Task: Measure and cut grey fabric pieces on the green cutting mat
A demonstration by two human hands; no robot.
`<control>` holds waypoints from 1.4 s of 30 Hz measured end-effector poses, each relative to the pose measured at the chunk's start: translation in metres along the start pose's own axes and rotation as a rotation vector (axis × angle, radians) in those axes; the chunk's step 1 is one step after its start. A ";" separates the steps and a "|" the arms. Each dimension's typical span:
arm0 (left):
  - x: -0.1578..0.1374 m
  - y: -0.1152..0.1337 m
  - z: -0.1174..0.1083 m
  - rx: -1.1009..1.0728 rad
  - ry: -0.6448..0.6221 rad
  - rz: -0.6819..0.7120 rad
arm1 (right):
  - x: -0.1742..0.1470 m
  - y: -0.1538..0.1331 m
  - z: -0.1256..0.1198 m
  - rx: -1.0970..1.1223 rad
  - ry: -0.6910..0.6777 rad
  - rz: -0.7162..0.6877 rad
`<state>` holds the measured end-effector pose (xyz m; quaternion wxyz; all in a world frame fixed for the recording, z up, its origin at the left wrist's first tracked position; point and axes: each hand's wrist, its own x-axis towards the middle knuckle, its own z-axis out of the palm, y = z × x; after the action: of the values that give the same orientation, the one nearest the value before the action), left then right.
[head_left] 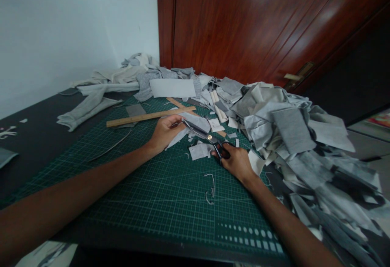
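My right hand (236, 160) is closed around the black handles of a pair of scissors (210, 137), whose blades point left and away over the cutting mat. In my left hand (167, 132), thumb and fingers pinch a light grey piece of fabric (199, 121) beside the blade tips. Part of that fabric lies beneath the blades, and the exact edge under them is hard to make out. Small pale fabric scraps (199, 152) lie on the mat just below the scissors.
A green gridded cutting mat (170, 194) covers much of the dark table. Two crossed wooden rulers (137, 118) lie beyond my left hand. Heaped grey and cream fabric (274, 113) lines the back and right. Loose threads (213, 184) lie nearer me. A wooden door (231, 23) stands behind.
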<state>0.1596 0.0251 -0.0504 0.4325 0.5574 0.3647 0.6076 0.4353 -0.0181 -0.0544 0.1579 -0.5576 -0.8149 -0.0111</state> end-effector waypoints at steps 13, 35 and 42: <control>0.001 -0.002 -0.001 0.027 -0.007 0.032 | 0.000 -0.004 -0.005 -0.032 -0.037 0.022; -0.001 0.001 0.001 0.104 -0.030 -0.016 | -0.001 -0.007 -0.001 0.165 0.083 0.051; -0.003 0.005 0.003 0.003 -0.030 -0.008 | -0.002 -0.010 -0.002 0.163 0.077 0.026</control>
<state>0.1616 0.0209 -0.0466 0.4396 0.5655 0.3613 0.5970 0.4274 -0.0237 -0.0516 0.2339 -0.5524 -0.7993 0.0359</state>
